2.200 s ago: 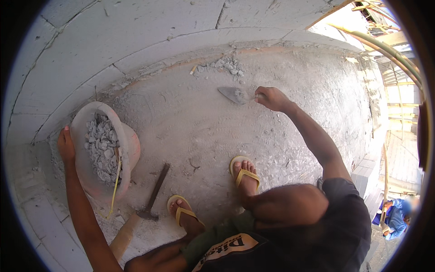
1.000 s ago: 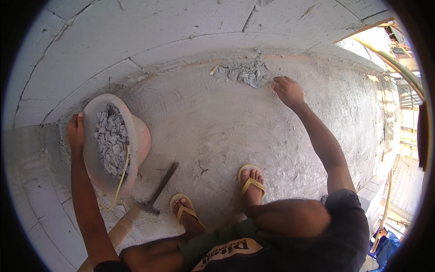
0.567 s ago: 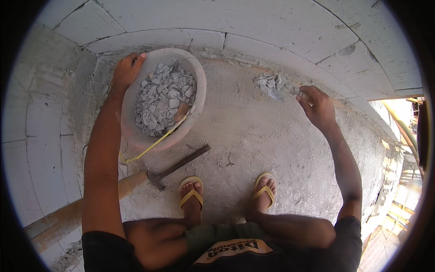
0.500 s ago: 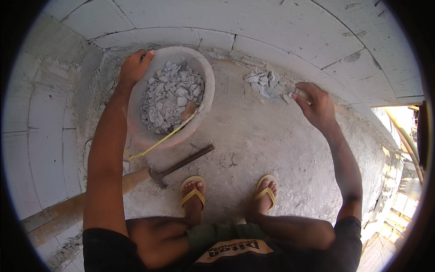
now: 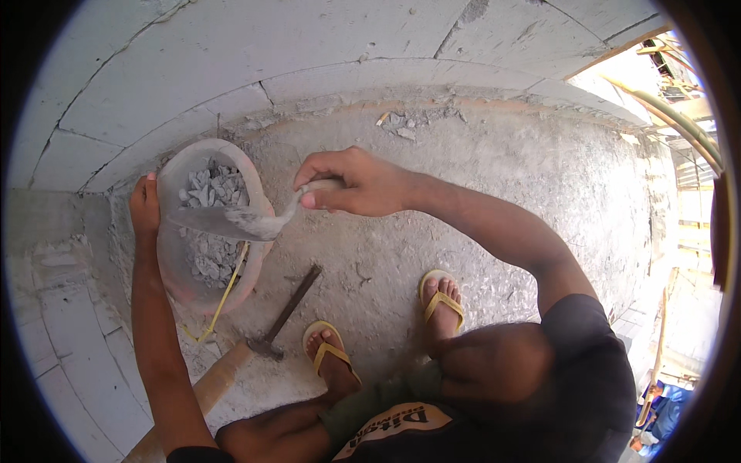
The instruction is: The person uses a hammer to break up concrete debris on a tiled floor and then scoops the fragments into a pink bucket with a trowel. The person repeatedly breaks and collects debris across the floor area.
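Note:
My right hand point(image 5: 355, 181) grips the handle of a trowel point(image 5: 224, 222), fingers wrapped round it. The dusty blade reaches over a round, grey-coated basin point(image 5: 256, 174). Broken grey rubble point(image 5: 214, 185) lies inside the basin, partly hidden by the blade. At the basin's left side, my left hand point(image 5: 144, 204) is closed on the rim. A yellow strap point(image 5: 222, 305) hangs over the near rim.
A small rubble patch point(image 5: 405, 127) lies along the foot of the block wall point(image 5: 324, 77). Near my feet are a hammer point(image 5: 289, 312) and a wooden post point(image 5: 220, 378). Bamboo poles point(image 5: 656, 108) stand at the right opening.
My right hand has swung left with the trowel, from the rubble by the wall to over the basin. That floor pile is smaller. My view has shifted right.

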A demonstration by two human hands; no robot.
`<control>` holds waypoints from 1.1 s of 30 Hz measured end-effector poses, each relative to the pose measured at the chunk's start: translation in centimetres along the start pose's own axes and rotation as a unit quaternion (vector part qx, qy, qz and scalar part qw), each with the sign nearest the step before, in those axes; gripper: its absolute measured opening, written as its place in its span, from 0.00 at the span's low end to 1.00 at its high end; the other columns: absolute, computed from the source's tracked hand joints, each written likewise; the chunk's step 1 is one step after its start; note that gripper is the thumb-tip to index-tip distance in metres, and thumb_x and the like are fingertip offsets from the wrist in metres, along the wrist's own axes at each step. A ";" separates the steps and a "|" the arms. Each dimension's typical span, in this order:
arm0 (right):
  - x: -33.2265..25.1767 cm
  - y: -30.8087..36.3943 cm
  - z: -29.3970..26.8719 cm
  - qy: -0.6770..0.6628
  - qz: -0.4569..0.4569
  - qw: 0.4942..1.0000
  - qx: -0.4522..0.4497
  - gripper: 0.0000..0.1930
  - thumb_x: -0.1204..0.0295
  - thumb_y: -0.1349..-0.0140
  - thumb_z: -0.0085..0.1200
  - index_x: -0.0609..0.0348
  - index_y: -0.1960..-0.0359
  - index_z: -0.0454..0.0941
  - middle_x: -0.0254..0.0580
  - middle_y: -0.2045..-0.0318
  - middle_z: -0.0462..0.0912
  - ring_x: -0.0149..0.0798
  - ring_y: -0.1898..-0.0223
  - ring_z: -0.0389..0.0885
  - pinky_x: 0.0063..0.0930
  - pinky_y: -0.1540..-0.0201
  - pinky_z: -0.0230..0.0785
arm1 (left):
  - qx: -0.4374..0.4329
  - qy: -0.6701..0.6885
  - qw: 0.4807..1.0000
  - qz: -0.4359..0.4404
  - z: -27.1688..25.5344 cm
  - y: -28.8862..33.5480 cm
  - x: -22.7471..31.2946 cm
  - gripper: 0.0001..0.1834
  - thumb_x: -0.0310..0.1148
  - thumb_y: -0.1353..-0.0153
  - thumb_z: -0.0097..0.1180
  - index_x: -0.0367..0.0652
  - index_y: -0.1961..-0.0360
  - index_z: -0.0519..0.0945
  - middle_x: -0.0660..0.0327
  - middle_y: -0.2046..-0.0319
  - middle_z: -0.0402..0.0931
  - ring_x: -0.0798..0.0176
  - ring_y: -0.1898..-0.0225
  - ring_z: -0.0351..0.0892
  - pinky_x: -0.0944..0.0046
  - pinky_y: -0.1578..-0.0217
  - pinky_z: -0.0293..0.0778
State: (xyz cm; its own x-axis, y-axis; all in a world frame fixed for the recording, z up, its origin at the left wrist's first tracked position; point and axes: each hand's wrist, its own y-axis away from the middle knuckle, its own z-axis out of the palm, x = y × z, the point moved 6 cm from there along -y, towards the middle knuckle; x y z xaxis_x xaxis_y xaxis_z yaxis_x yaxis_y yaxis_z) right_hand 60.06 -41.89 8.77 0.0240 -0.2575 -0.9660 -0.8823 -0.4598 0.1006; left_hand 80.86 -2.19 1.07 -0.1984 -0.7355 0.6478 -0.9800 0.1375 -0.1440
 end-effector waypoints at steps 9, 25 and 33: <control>19.5 14.6 -11.7 0.392 0.223 0.878 0.160 0.16 0.58 0.35 0.56 0.56 0.54 0.78 0.53 0.64 0.85 0.55 0.60 0.84 0.47 0.58 0.76 | -0.018 -0.067 0.998 -0.012 0.4 -0.6 0.2 0.25 0.48 0.27 0.45 0.32 0.59 0.78 0.52 0.66 0.79 0.60 0.62 0.74 0.61 0.56 0.69; 22.6 10.6 -19.8 0.436 0.139 0.865 0.204 0.12 0.62 0.40 0.59 0.53 0.57 0.82 0.51 0.67 0.85 0.53 0.63 0.84 0.45 0.59 0.77 | -0.004 -0.114 0.992 0.062 0.9 -0.3 2.1 0.23 0.47 0.27 0.47 0.33 0.60 0.77 0.52 0.72 0.75 0.61 0.69 0.69 0.60 0.64 0.68; 22.3 11.2 -16.4 0.469 0.141 0.821 0.295 0.13 0.63 0.38 0.58 0.54 0.55 0.81 0.48 0.66 0.83 0.52 0.63 0.83 0.44 0.60 0.76 | -0.007 -0.136 0.990 0.037 1.0 0.0 2.6 0.25 0.50 0.29 0.48 0.34 0.62 0.77 0.51 0.75 0.74 0.60 0.73 0.70 0.58 0.67 0.68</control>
State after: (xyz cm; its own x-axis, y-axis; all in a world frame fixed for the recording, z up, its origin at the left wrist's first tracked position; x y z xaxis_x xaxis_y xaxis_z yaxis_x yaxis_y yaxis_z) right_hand 58.43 -66.74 -7.76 -0.1138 -0.9507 -0.2885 -0.9823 0.1511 -0.1105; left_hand 80.37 -4.77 2.06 -0.2602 -0.8745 0.4092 -0.9632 0.2058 -0.1728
